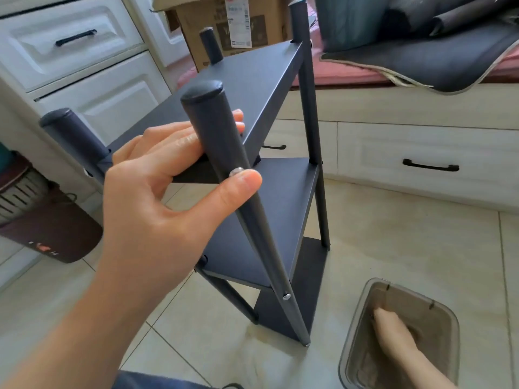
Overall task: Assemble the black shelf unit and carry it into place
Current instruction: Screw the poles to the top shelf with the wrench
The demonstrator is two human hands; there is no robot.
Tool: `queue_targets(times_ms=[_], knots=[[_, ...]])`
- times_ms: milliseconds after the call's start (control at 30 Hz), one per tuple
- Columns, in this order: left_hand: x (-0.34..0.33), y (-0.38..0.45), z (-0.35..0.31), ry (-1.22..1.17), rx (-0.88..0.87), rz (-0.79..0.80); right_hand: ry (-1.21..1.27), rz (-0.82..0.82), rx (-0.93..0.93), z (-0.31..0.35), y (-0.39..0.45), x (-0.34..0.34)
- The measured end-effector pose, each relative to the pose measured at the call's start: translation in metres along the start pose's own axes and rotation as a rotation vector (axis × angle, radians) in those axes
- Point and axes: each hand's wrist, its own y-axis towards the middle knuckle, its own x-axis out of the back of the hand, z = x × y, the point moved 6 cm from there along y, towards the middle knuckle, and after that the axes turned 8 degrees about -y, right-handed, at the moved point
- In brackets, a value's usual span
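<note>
Nearest of all is the left hand (168,175), reaching in from the lower left and gripping the near post (224,164) of the black shelf unit (269,169): its fingers curl behind the post over the edge of the top shelf, and its thumb presses just beside a silver screw head (236,172). Off to the far left a dark brown bag (53,231) sits on the tiled floor (407,248) beside white drawers (75,40) with black handles. Three shelves and four round-capped posts make up the unit, which stands on the floor in the middle of the room, seemingly tilted. Behind it a cardboard box (224,26) rests against the cabinets. To the right runs a low white drawer bench with a pink cushion and dark fabric (421,60) heaped on it. At the lower right the right hand (393,329) reaches down into a clear plastic container (398,332) on the floor; whether its fingers hold anything, I cannot tell
</note>
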Motion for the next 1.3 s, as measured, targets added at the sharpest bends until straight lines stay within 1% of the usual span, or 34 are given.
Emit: queue_targets(times_ms=[67,133,267,333,367,433,633,767,933,1033,1100,1200,1300], knots=[[-0.001,-0.001,-0.002,0.008,0.006,0.0,-0.104,-0.076,0.075,0.003,0.001,0.001],[-0.002,-0.001,-0.003,0.001,-0.003,-0.003,-0.088,-0.105,0.067,0.004,0.002,0.0],[-0.002,0.0,-0.003,0.007,-0.03,-0.007,0.132,-0.059,-0.045,0.004,0.002,-0.003],[-0.002,0.001,-0.001,-0.028,-0.036,-0.015,0.158,-0.056,-0.127,-0.001,0.0,0.002],[-0.002,0.001,0.001,-0.052,-0.04,-0.022,0.158,-0.054,-0.137,-0.001,0.0,0.004],[-0.002,0.001,0.003,-0.086,-0.058,-0.033,0.088,-0.025,-0.112,0.002,-0.001,0.006],[0.0,0.004,0.007,-0.121,-0.053,-0.02,0.085,0.021,0.013,0.012,-0.013,0.023],[0.004,0.004,0.009,-0.157,-0.014,0.008,0.171,0.024,0.063,0.013,-0.029,0.047],[0.016,0.002,0.012,-0.172,-0.011,0.063,0.421,-0.03,0.105,0.02,-0.066,0.098],[0.024,-0.002,0.017,-0.191,-0.009,0.096,0.591,-0.019,0.147,0.032,-0.097,0.137],[0.032,-0.004,0.019,-0.202,-0.01,0.117,0.746,-0.011,0.158,0.045,-0.122,0.168],[0.044,-0.007,0.022,-0.207,-0.016,0.141,0.957,-0.042,0.201,0.07,-0.16,0.226],[0.055,-0.011,0.027,-0.213,-0.023,0.173,1.137,0.0,0.268,0.103,-0.194,0.278]])
